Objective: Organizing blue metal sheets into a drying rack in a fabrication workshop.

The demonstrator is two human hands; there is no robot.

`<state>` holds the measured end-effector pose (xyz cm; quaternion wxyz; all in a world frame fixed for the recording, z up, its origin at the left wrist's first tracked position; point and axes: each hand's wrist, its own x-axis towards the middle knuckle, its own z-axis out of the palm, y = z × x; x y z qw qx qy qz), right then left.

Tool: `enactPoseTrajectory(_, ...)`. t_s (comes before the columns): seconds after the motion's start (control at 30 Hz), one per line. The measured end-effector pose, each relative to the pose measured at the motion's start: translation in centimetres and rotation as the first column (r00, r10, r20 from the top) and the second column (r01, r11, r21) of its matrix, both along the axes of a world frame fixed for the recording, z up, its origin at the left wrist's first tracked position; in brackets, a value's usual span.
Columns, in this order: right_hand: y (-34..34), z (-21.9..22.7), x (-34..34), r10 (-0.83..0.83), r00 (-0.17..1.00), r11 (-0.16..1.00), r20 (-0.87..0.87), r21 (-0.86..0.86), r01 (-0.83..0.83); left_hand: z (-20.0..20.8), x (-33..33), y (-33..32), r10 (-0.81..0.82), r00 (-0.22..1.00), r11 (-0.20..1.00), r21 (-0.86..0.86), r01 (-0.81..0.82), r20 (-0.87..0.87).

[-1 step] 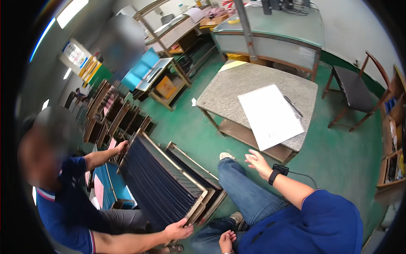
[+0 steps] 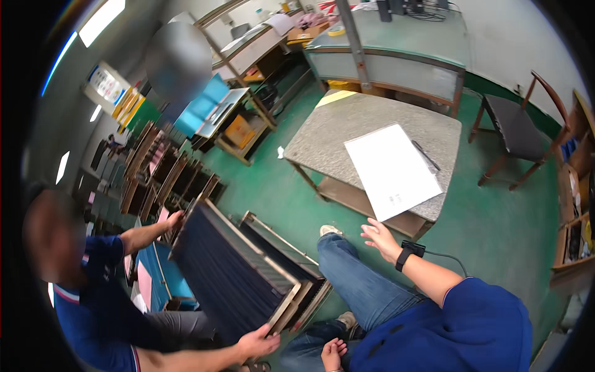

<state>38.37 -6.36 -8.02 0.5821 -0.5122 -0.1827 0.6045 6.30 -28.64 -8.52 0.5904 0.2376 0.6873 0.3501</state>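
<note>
My right hand point(image 2: 381, 240) reaches out with fingers apart and holds nothing, just off the near corner of a speckled grey table point(image 2: 316, 139). A dark band circles that wrist, beside a small black device point(image 2: 414, 249) with a cable. Close to my lap, my left hand point(image 2: 333, 354) is curled closed, with nothing visible in it. On the table lie a white sheet point(image 2: 390, 167) and a dark pen point(image 2: 425, 155). To my left, a co-worker's two hands point(image 2: 257, 342) grip a wooden frame point(image 2: 288, 304) carrying dark blue pleated cloth point(image 2: 223, 266).
A second frame point(image 2: 279, 239) stands beyond the held one, close to my legs. Behind the co-worker are stacked wooden racks point(image 2: 167, 173). A dark-seated chair point(image 2: 517, 127) stands at right, near shelves point(image 2: 573, 248). A glass-topped desk point(image 2: 396, 56) stands at the back.
The co-worker's head and upper body have shifted slightly left and down, still gripping the frame. The table and chair sit slightly further left in the picture. My hands keep nearly the same pose.
</note>
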Motion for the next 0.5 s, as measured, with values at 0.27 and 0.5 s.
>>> enactPoseTrajectory(0.27, 1.1, 0.2, 5.5, -0.322, 0.853, 0.942, -0.411, -0.053, 0.331, 2.9, 0.6, 1.3, -0.113, 0.993, 0.993, -0.040, 0.114, 0.018)
enactPoseTrajectory(0.5, -4.5, 2.9, -2.6, 0.144, 0.953, 0.987, -0.265, 0.109, -0.119, 6.3, 1.9, 8.1, -0.223, 0.971, 0.966, 0.157, 0.207, 0.089)
